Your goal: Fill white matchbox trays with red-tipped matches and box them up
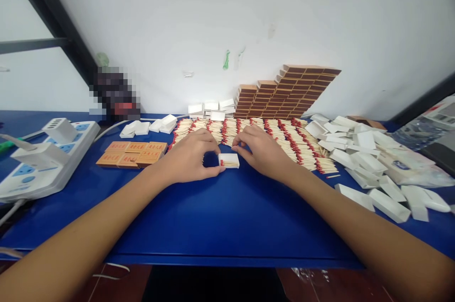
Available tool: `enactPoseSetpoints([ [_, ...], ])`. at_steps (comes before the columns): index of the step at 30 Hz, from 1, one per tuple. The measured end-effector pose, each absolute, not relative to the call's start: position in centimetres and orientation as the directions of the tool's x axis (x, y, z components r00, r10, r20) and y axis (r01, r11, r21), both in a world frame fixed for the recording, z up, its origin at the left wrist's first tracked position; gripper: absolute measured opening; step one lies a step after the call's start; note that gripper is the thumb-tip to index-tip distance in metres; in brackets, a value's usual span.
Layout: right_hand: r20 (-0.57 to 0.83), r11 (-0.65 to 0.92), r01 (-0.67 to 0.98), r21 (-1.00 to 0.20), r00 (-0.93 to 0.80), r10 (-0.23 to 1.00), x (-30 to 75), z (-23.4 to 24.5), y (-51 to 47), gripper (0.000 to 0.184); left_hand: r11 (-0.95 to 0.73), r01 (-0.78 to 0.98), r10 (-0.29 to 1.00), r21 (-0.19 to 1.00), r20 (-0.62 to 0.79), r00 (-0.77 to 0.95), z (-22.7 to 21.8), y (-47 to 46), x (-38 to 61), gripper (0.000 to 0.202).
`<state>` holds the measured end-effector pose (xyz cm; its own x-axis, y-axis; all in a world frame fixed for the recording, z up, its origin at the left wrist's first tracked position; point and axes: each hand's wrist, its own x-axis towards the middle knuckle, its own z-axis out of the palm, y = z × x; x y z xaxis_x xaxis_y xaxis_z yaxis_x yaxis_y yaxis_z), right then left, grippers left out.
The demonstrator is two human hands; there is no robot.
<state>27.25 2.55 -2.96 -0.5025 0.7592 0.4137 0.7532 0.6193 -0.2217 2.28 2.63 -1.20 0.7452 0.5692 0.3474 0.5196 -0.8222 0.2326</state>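
A small white matchbox tray lies on the blue table between my hands, with a few red-tipped matches inside. My left hand grips its left end, thumb at the near corner and fingers at the far side. Just right of the tray, my right hand has its fingers bent together in a pinch; whatever they hold, if anything, is too small to make out. Behind both hands spread rows of loose matches with red heads, partly hidden by the hands.
Brown-sided matchboxes are stacked in steps against the wall. Orange matchboxes lie at left, near a white power strip. White trays are heaped at right beside a plastic packet; more white trays stand at the back.
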Motion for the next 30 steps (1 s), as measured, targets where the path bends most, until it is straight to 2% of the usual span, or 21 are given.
enactPoseSetpoints([
  [5, 0.351, 0.546, 0.817, -0.186, -0.464, 0.814, 26.0, -3.6, 3.9, 0.012, -0.824, 0.508, 0.566, 0.249, 0.334, 0.754, -1.1, 2.5, 2.3, 0.026],
  [11, 0.309, 0.542, 0.832, -0.118, -0.488, 0.817, 26.7, -3.6, 4.1, 0.012, -0.822, 0.514, 0.57, 0.247, 0.34, 0.748, -1.2, 2.5, 2.1, 0.027],
  [18, 0.293, 0.561, 0.803, -0.199, -0.498, 0.816, 27.3, -3.4, 4.3, 0.01, -0.813, 0.527, 0.583, 0.249, 0.321, 0.747, -1.2, 2.4, 2.3, 0.027],
  [30, 0.282, 0.562, 0.783, -0.265, -0.495, 0.822, 28.0, -3.6, 4.1, 0.01, -0.811, 0.529, 0.584, 0.249, 0.329, 0.742, -1.3, 2.6, 2.1, 0.027],
])
